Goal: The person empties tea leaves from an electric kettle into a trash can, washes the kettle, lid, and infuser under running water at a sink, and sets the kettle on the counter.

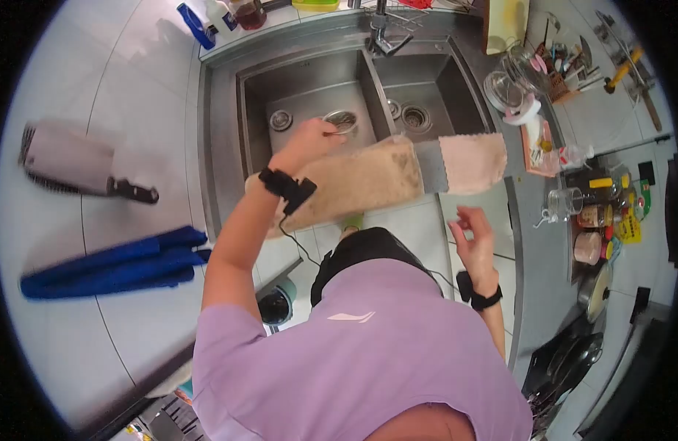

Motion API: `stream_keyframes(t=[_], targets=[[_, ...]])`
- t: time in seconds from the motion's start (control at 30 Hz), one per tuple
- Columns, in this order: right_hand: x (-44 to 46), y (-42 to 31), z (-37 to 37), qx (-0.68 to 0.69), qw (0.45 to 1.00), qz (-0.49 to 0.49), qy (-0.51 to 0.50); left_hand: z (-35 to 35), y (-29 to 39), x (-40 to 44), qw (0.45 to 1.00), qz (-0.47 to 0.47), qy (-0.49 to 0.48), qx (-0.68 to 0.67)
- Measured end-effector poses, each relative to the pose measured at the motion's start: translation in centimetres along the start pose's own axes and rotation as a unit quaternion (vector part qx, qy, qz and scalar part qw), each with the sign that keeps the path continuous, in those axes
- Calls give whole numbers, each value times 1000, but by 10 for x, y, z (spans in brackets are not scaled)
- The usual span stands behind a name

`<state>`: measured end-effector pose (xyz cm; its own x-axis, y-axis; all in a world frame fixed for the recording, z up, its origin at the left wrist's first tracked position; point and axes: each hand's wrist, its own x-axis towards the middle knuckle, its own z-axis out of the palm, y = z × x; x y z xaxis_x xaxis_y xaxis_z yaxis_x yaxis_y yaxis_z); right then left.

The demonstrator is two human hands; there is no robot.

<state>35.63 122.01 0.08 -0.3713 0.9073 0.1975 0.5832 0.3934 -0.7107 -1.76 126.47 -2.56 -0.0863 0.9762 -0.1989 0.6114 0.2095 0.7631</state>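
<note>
My left hand [308,145] is over the left basin of the sink [324,65], its fingers pinched on the rim of a small round metal sink strainer [342,122]. Beneath my left wrist, a long brown mat [361,176] lies along the sink's front edge. To its right is a pink cloth [473,163] with a scalloped edge. My right hand [472,237] hangs in the air in front of the counter, below the pink cloth. Its fingers are loosely bent and apart, and nothing shows in them.
The faucet [384,37] stands behind the divider between the two basins. Glass jars [505,90] and a utensil holder [567,90] crowd the right counter. On the left wall hang a cleaver [74,162] and a blue cloth [115,264]. Bottles [221,16] stand at the back left.
</note>
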Motion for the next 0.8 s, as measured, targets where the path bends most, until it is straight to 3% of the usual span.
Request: stream_keyframes(t=[0.03,0.13,0.23,0.37,0.5,0.57,0.63,0.67,0.7,0.77,0.8], targets=[[1,9,1,-9,1000,21,4,-11,-21,25,995,-78,-47,-42],[7,23,4,-30,996,88,3,-23,-84,89,985,-160,-62,-5],[18,22,13,-42,987,154,-13,0,-180,142,968,-226,-63,-83],[33,30,26,-55,976,204,-48,26,-218,168,938,-322,-92,-92],[46,48,38,-84,964,240,-76,74,-265,182,935,-349,-67,-3],[55,62,44,-84,965,237,-78,114,-352,187,975,-201,-93,29],[69,83,49,-92,964,240,-67,128,-351,180,937,-304,-2,-170],[75,97,50,-97,963,244,-57,111,-314,181,900,-375,-27,-218],[81,110,51,-101,963,247,-49,108,-307,182,896,-372,-33,-241],[93,138,50,66,918,390,-17,101,-303,180,885,-367,-32,-285],[98,156,49,144,892,429,-2,92,-300,180,913,-348,6,-212]])
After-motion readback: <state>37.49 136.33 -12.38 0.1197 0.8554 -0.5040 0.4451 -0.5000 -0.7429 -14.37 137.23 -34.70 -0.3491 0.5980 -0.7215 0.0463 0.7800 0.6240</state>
